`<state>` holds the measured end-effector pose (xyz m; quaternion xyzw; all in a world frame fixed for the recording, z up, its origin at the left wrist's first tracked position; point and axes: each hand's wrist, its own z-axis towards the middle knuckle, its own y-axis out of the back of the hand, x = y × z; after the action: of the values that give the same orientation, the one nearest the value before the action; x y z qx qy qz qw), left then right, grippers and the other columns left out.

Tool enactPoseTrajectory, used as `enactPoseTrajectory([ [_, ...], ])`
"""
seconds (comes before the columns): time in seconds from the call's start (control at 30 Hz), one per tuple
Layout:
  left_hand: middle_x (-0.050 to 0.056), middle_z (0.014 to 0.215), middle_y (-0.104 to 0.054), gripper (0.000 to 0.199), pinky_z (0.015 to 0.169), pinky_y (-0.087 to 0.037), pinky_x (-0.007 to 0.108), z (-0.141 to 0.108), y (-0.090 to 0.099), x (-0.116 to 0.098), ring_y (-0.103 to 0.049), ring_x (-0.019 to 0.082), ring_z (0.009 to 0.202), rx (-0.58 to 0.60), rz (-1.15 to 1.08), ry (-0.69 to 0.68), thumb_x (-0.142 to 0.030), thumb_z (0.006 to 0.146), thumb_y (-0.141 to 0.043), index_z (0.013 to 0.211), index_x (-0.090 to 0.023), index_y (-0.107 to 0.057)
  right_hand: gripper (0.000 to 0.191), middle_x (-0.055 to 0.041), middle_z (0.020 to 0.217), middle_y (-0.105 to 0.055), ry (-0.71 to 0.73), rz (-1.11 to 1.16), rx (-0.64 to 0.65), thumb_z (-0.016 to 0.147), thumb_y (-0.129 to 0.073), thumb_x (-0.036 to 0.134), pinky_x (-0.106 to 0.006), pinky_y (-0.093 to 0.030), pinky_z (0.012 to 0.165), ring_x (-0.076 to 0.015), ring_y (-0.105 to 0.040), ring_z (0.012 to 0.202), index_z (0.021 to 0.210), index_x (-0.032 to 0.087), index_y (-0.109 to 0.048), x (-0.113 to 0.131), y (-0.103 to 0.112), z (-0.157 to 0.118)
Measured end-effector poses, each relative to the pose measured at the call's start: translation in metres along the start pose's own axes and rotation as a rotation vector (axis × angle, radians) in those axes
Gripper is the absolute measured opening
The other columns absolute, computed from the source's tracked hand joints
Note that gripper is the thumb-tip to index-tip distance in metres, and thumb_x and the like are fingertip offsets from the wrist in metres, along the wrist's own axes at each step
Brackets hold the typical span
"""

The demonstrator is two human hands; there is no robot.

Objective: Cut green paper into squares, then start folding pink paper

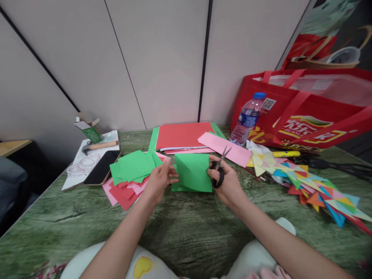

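Observation:
My right hand has the black-handled scissors hooked on its fingers, blades pointing up and away. With the thumb and fingertips it also grips the right edge of a green paper square, which is raised at a tilt. More green paper shows beneath that square. My left hand is beside the square's left edge, thumb and fingers apart; whether its fingertips touch the paper I cannot tell. Just left of this hand lies a loose pile of green paper pieces, with red paper pieces and pink ones underneath.
Behind my hands lies a stack of red sheets, with a pink strip to its right. A water bottle, red bag and folded colourful paper pieces stand right. A phone and hammer lie left.

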<state>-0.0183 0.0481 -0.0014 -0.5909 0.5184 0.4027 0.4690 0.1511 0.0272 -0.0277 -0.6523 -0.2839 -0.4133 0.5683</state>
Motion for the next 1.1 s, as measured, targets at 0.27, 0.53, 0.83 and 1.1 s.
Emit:
enactPoseTrajectory([
  [0.27,0.008,0.054,-0.059,0.062,0.047,-0.042,0.025,-0.002,0.002,-0.003,-0.052,0.013,0.045,0.163,-0.011,0.113,-0.071,0.062,-0.044,0.063,-0.010,-0.058,0.043,0.0009,0.084,-0.060,-0.035,-0.020,0.066,0.055,-0.062,0.012,-0.020,-0.035,0.054,-0.0107,-0.051,0.068,0.096,0.024,-0.058,0.002,0.003,0.001],
  [0.53,0.008,0.076,-0.069,0.039,0.063,-0.050,0.028,-0.003,0.006,-0.009,-0.063,0.017,0.064,0.184,-0.152,0.163,-0.050,0.071,-0.055,0.083,-0.014,-0.063,0.047,0.0053,0.065,-0.046,-0.087,-0.318,0.294,0.052,-0.057,0.008,-0.019,-0.029,0.050,-0.0080,-0.041,0.056,0.097,0.021,-0.058,0.006,0.001,-0.004],
  [0.83,0.008,0.070,-0.069,0.017,0.060,-0.051,0.029,-0.005,0.002,-0.008,-0.064,0.018,0.060,0.066,-0.112,0.177,-0.026,0.065,-0.066,0.074,-0.012,-0.062,0.035,0.0024,0.073,-0.056,0.002,-0.321,0.280,0.056,-0.063,0.014,-0.023,-0.038,0.058,-0.0122,-0.051,0.066,0.090,0.022,-0.059,0.001,0.002,-0.002],
  [1.1,0.009,0.081,-0.070,0.026,0.075,-0.049,0.034,-0.006,-0.002,-0.006,-0.064,0.022,0.078,0.105,-0.270,0.045,-0.033,0.067,-0.065,0.082,-0.013,-0.065,0.038,-0.0014,0.078,-0.063,-0.079,-0.141,0.184,0.060,-0.071,0.034,-0.024,-0.043,0.057,-0.0140,-0.056,0.065,0.093,0.020,-0.059,-0.004,0.000,-0.003],
])
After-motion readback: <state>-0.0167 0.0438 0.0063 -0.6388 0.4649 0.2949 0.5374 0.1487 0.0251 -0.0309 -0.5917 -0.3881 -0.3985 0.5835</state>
